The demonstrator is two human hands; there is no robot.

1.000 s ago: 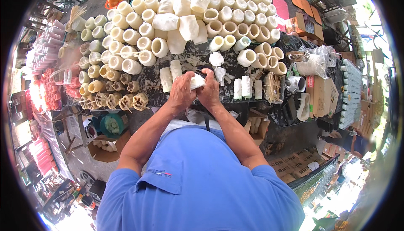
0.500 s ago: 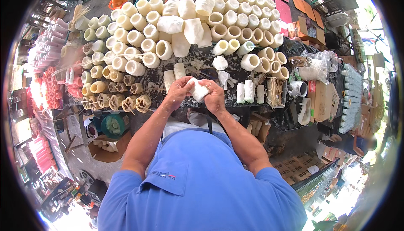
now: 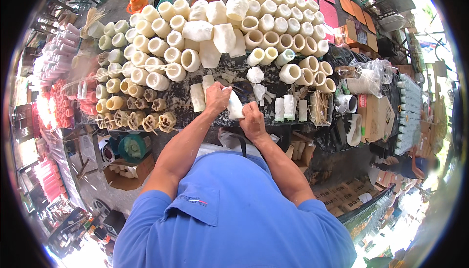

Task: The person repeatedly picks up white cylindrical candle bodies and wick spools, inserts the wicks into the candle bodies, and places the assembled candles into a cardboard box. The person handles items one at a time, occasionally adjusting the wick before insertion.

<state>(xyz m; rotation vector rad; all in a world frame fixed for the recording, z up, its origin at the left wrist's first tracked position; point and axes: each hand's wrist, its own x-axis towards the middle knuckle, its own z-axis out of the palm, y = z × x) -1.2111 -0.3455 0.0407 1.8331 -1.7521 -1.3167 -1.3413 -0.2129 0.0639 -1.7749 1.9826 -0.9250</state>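
A white wax piece (image 3: 235,107), now a tapered, upright-looking shape, is between my hands just above the near part of the table. My left hand (image 3: 217,98) is closed at its upper left edge, thumb and fingers drawn together. The curled fingers of my right hand (image 3: 252,117) grip its lower right end. To the left of the piece stand two off-white textured candles (image 3: 198,97), one partly behind my left hand. Crumpled white wax scraps (image 3: 259,91) lie beyond my right hand, and several white pillar candles (image 3: 289,107) stand to its right.
Hollow cream wax cylinders (image 3: 157,45) fill the far left of the dark table, with more wax cups (image 3: 270,40) at the far right. A box of thin sticks (image 3: 320,108) and a cardboard box (image 3: 378,116) are to the right. Below, an open carton (image 3: 129,173) sits on the floor.
The wax piece, bunched between both hands before, is now longer and more upright. My left hand has shifted slightly left and up toward its top; my right hand has dropped to its lower end.
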